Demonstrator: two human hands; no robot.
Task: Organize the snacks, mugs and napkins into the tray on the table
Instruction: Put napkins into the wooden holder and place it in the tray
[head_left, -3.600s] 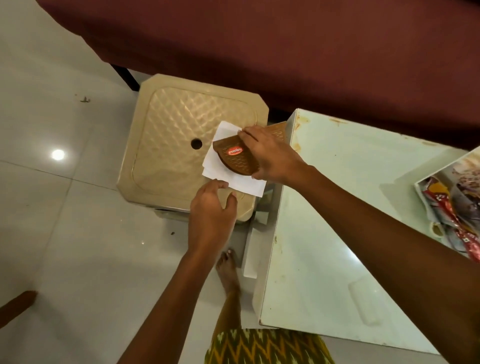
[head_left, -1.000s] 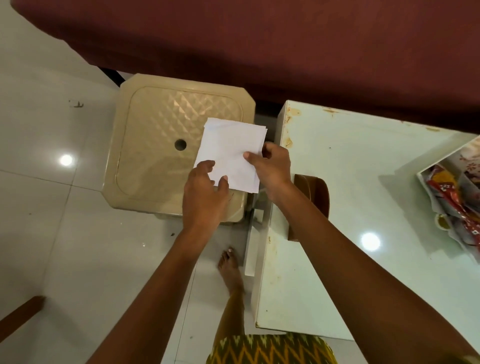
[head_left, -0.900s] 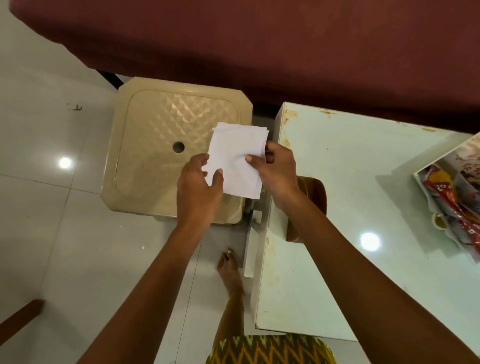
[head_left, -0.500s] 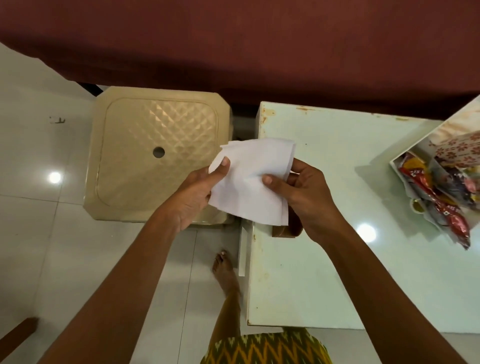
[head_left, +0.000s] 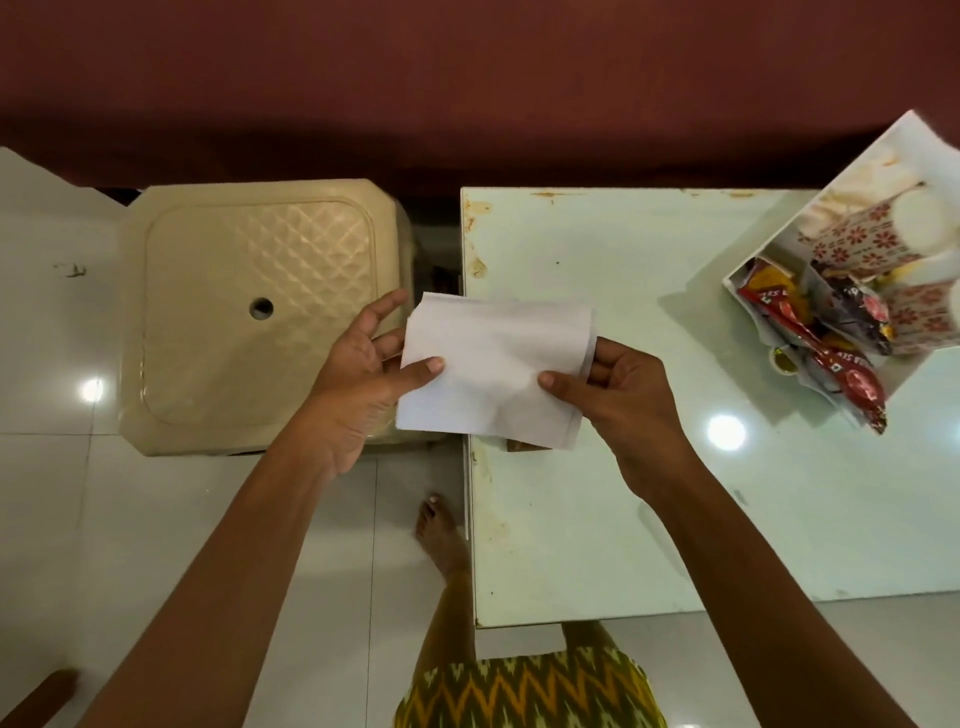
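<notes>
The white tray on the table held snack packets and flowered mugs, while the napkins hung above the table's left edge, pinched between left hand and right hand.

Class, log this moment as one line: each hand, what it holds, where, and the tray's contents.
left hand: pinches napkins | right hand: pinches napkins | napkins: above table edge | tray: snack packets, mugs inside

Pale table bears tray (far right).
</notes>
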